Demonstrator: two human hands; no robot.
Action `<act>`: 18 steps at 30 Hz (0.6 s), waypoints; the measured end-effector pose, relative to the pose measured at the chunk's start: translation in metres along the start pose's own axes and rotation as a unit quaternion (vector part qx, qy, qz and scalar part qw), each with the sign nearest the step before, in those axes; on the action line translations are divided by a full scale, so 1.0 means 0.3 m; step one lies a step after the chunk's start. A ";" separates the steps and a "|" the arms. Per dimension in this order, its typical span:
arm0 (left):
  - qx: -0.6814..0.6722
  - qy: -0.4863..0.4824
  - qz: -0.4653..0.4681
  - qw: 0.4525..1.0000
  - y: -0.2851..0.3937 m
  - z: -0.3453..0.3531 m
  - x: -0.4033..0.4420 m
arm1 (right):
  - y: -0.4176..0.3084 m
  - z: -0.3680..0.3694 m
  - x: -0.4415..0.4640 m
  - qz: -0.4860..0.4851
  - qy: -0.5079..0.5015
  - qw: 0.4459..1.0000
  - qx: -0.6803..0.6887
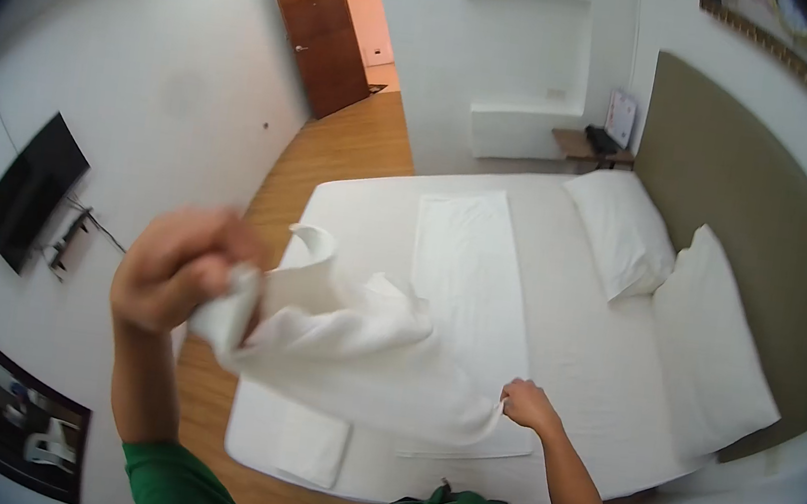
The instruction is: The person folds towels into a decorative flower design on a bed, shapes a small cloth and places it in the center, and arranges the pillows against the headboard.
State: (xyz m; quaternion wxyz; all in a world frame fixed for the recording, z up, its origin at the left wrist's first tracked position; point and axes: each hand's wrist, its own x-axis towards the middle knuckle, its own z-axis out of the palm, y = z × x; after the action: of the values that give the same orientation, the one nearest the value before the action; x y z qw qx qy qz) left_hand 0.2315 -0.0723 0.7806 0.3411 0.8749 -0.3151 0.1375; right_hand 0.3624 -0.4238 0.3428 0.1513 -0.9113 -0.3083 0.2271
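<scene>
A white towel (358,377) hangs in the air over the near part of the bed, bunched and slightly blurred, stretched between my two hands. My left hand (185,266) is raised at the left, its fingers closed on one end and smeared by motion. Lower down, at the right, my right hand (526,405) pinches the opposite corner. Beneath and behind it, a long white cloth (473,261) lies flat across the bed (369,207). Another white cloth, folded (309,447), rests at the bed's near left corner.
Two white pillows (618,228) lie against the olive headboard (736,172). A small wooden shelf (573,144) with a black object stands beyond the bed. On the left wall are a television (33,191) and a dark-framed mirror (11,415). The wooden door (319,35) stands at the far end.
</scene>
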 end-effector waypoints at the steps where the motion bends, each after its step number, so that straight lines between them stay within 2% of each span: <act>1: -0.034 0.005 -0.024 0.999 0.002 -0.015 -0.048 | -0.045 0.062 0.013 0.018 0.124 0.992 0.035; 2: -0.043 0.058 -0.034 0.997 0.013 -0.008 -0.077 | -0.072 0.154 0.035 -0.029 0.177 0.979 0.098; 3: -0.017 0.071 -0.065 0.995 0.019 -0.035 -0.101 | -0.126 0.222 0.038 -0.033 0.166 0.978 0.123; 5: 0.029 0.057 -0.104 0.993 0.055 -0.082 -0.096 | -0.259 0.307 0.057 -0.164 0.263 0.934 0.178; 6: 0.058 0.054 -0.123 0.989 0.072 -0.104 -0.092 | -0.309 0.339 0.066 -0.169 0.254 0.933 0.192; 8: 0.108 0.060 -0.148 0.981 0.109 -0.097 -0.067 | -0.388 0.400 0.072 -0.239 0.272 0.898 0.250; 11: 0.125 0.099 -0.196 0.968 0.176 -0.083 -0.068 | -0.461 0.394 0.020 -0.285 0.221 0.865 0.350; 13: 0.119 0.086 -0.225 0.963 0.216 -0.061 -0.061 | -0.485 0.385 -0.030 -0.311 0.199 0.852 0.372; 15: 0.186 0.078 -0.224 0.954 0.255 -0.012 -0.044 | -0.493 0.350 -0.079 -0.379 0.044 0.826 0.414; 16: 0.193 0.073 -0.234 0.950 0.266 0.006 -0.046 | -0.499 0.293 -0.111 -0.432 0.039 0.812 0.389; 17: 0.181 0.042 -0.250 0.950 0.291 0.021 -0.028 | -0.505 0.213 -0.158 -0.446 0.030 0.804 0.392; 18: 0.154 0.036 -0.262 0.952 0.308 0.046 -0.020 | -0.519 0.114 -0.209 -0.477 0.041 0.813 0.330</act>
State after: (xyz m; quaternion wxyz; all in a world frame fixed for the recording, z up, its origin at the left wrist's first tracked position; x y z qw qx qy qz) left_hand 0.1677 -0.1315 0.8150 0.2374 0.9630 -0.0376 0.1221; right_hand 0.2239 -0.3398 0.3984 0.5451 -0.5531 -0.6046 0.1769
